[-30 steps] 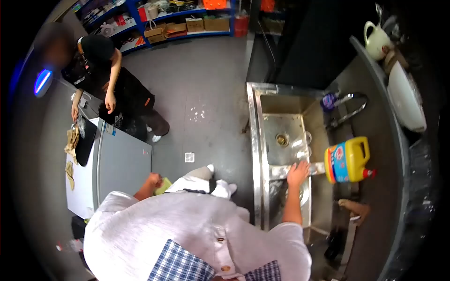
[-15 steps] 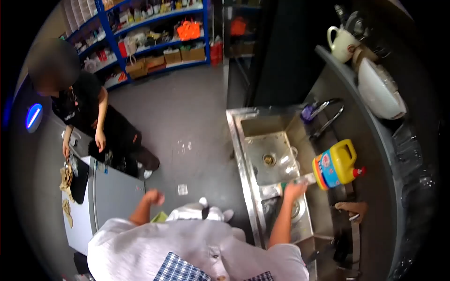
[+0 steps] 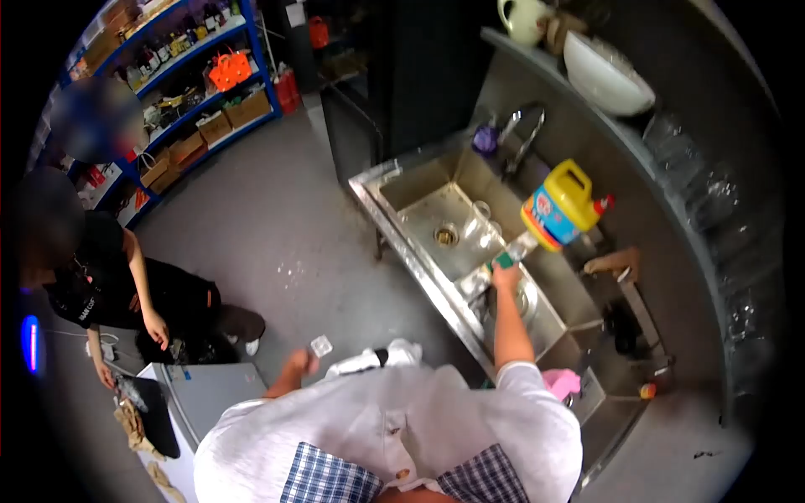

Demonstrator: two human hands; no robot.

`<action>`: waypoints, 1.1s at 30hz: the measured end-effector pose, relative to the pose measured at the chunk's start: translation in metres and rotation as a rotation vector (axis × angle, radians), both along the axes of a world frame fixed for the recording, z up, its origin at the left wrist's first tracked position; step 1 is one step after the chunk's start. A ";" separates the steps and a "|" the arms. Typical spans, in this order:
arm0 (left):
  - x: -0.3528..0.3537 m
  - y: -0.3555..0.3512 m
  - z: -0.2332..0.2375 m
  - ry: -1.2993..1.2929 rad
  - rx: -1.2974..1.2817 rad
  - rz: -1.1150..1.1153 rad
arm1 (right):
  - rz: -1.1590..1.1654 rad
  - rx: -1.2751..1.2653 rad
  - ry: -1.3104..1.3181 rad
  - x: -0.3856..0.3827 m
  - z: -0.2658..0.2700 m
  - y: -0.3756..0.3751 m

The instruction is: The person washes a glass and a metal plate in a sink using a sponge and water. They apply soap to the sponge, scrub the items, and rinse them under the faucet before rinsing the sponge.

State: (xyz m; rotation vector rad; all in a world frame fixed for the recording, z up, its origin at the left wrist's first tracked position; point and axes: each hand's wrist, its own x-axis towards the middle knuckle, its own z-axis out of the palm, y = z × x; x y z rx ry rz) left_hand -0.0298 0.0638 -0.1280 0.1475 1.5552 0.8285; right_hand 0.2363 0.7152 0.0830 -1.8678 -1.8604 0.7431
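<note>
My right hand (image 3: pixel 506 277) reaches over the metal sink (image 3: pixel 402 221) and is closed on a green sponge (image 3: pixel 501 261), pressed against the ridge between two basins. Just beyond it, a yellow jug (image 3: pixel 573 180) with a blue label and red cap stands on that ridge. Glass items (image 3: pixel 480 226) lie in the far basin near its drain. Down by the floor side, my left hand (image 3: pixel 295 369) hangs away from the sink, touching nothing visible. Motion blur smears its fingers.
Behind the sink are a curved faucet (image 3: pixel 527 138) and a purple object (image 3: pixel 485 139). A shelf above carries a white bowl (image 3: pixel 605 77) and a cream pitcher (image 3: pixel 524 23). At left, a co-worker's hand (image 3: pixel 154 329) is near a white cabinet (image 3: pixel 216 387). Pink cloth (image 3: pixel 562 383) lies nearer me.
My view has turned, so the sink and jug appear farther left and higher. My right hand stays on the ridge, with more of the sponge showing. The left hand remains low.
</note>
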 end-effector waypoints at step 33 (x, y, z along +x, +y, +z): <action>-0.210 0.038 0.055 0.392 -0.377 -0.143 | -0.230 0.058 -0.487 -0.080 0.033 -0.014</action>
